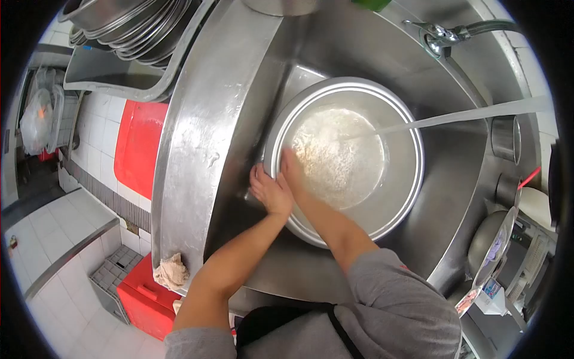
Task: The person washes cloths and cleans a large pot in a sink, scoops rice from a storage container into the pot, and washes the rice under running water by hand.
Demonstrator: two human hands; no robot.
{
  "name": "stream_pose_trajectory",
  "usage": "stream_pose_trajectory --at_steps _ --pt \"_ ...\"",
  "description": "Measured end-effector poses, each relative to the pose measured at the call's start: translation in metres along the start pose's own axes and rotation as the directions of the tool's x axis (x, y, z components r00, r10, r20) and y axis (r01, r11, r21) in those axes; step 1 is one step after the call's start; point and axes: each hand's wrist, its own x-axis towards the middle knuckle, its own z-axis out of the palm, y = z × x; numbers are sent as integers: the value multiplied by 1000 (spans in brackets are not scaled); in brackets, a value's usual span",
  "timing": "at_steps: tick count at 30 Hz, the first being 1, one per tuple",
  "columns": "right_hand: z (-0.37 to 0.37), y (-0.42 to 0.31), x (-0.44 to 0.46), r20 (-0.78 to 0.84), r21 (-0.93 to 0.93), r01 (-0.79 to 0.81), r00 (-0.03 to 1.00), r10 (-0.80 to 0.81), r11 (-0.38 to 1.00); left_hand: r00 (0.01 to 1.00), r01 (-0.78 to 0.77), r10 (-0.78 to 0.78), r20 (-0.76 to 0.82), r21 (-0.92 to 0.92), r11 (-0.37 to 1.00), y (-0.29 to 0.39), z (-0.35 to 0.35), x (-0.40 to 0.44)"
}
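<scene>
A wide metal pot (402,176) stands in a stainless steel sink, and a stream of water (466,118) pours into it from the right. Bubbling water (341,158) covers part of its bottom. My left hand (270,190) is closed over the pot's left rim, fingers outside and thumb toward the inside. Just inside that rim, my right hand (291,172) lies against the inner wall; motion smears its fingers, and whether it holds anything is hidden. The two hands are close together at the wrists.
A grey tub (113,84) holds stacked metal bowls (140,30) at upper left. A crumpled cloth (171,271) lies on the sink's ledge (191,137). A tap (439,39) is at upper right. Metal pots (487,239) sit at right, and a red box (146,296) at lower left.
</scene>
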Motion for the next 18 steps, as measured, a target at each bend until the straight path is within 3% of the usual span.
stream_pose_trajectory --at_steps 1,2,3,4,5,7,9,10,11,12,13,15,16,18 --pt "-28 -3 -21 353 27 -301 895 273 953 999 -35 39 -35 117 993 11 2 -3" --pt "-67 -24 -46 351 -48 -127 927 135 991 943 -326 323 80 27 945 35 -8 10" --pt "-88 9 -59 452 -112 27 892 26 993 796 -574 580 170 -87 814 63 -20 27" --pt "-108 43 -72 542 -144 190 836 -83 971 718 -681 674 175 -22 732 87 -15 48" --pt "-143 59 -69 750 -175 331 655 -92 927 632 -770 753 185 39 637 106 -5 73" --pt "-176 99 -61 706 -374 504 699 -114 778 695 -718 698 172 226 659 118 26 122" --pt "-193 117 -41 380 -523 230 925 -17 820 869 -443 417 267 43 896 110 37 149" --pt "-186 149 -31 185 -835 131 982 48 535 854 -336 295 429 22 942 101 34 159" --pt "-174 181 -21 -27 -986 -33 999 40 166 794 -221 163 586 27 975 90 31 165" --pt "-169 173 -2 -266 -825 -220 964 -14 520 845 -214 179 504 12 977 80 32 159" --pt "-162 155 24 -500 -506 -319 865 29 801 887 -216 198 417 -3 976 71 31 149" --pt "-142 129 66 -436 -400 -325 890 134 857 943 -123 106 317 33 992 57 20 128" --pt "-116 136 89 -285 -635 -384 923 258 671 961 -29 30 275 -6 1000 47 14 113" --pt "-78 101 106 -154 -733 -338 928 340 591 975 150 -124 186 -128 980 14 7 74"
